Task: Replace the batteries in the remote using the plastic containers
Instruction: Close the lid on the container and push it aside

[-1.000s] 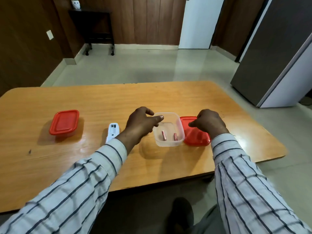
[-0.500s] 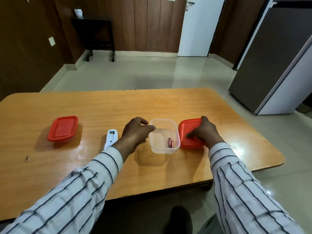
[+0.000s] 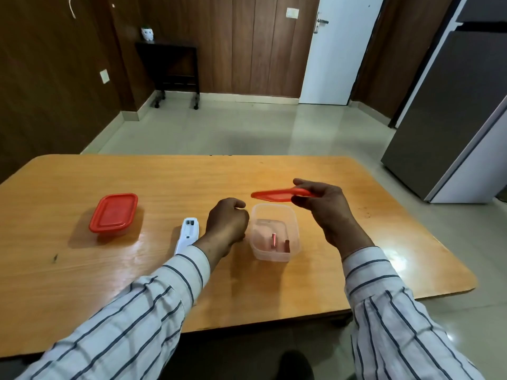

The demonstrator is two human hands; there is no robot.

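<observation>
An open clear plastic container stands on the wooden table with two reddish batteries lying in it. My right hand holds its red lid in the air, roughly level, just above the container's far edge. My left hand rests curled beside the container's left wall, touching or nearly touching it. A white remote lies face down left of that hand, its battery bay uncovered. A second container with a red lid sits closed at the far left.
A dark mark shows on the table near the left front. Beyond the table lie a tiled floor, a small black stand, a white door and a grey refrigerator at right.
My right hand has lifted the red lid off the table and brought it over the open container. My left hand has stayed beside the container. The batteries have shifted inside it.
</observation>
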